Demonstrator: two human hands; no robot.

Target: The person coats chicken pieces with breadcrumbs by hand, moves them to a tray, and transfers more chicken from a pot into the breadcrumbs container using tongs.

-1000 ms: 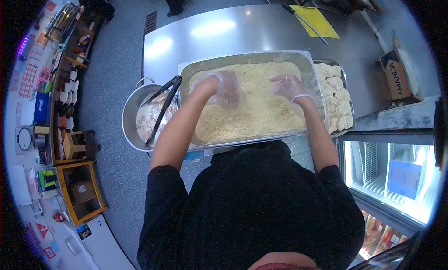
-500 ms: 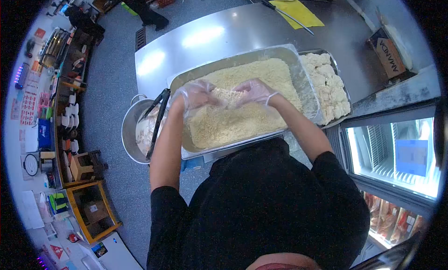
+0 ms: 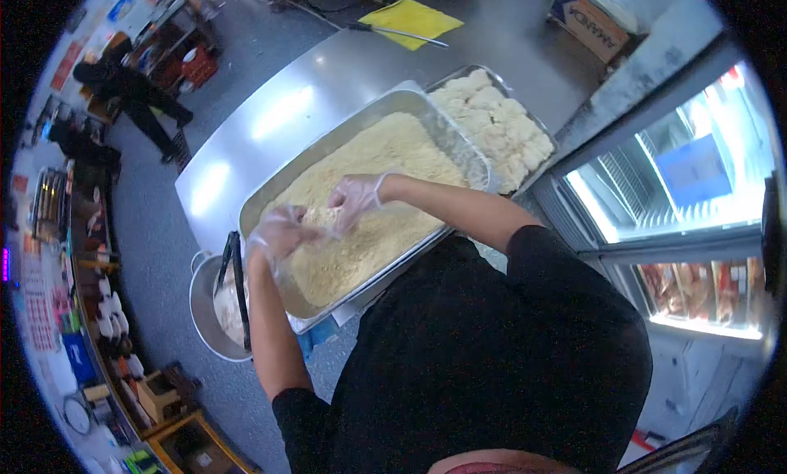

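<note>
A large rectangular tray (image 3: 482, 172) holds a deep bed of pale breadcrumbs (image 3: 385, 142). Over its left part, my left hand (image 3: 281, 233) and my right hand (image 3: 358, 200), both in clear plastic gloves, are close together. Between their closed fingers is a crumb-coated piece of food (image 3: 321, 218), partly covered by the gloves; its exact kind cannot be told. Left of the tray stands a metal pot (image 3: 199, 298) with pale, wet-looking food inside. Black-handled tongs (image 3: 238, 277) lean across the pot, close to my left forearm.
A second tray of coated pieces (image 3: 492, 129) adjoins the crumb tray on the steel table (image 3: 246, 146). Farther back lie a yellow cloth (image 3: 410, 23) and a metal rod. A lit refrigerator (image 3: 672, 179) stands at right. Another person (image 3: 131, 88) is at the upper left.
My view has turned, so the table and trays appear tilted and shifted left. Both hands stay together on the coated piece, with the right hand now higher in view than the left.
</note>
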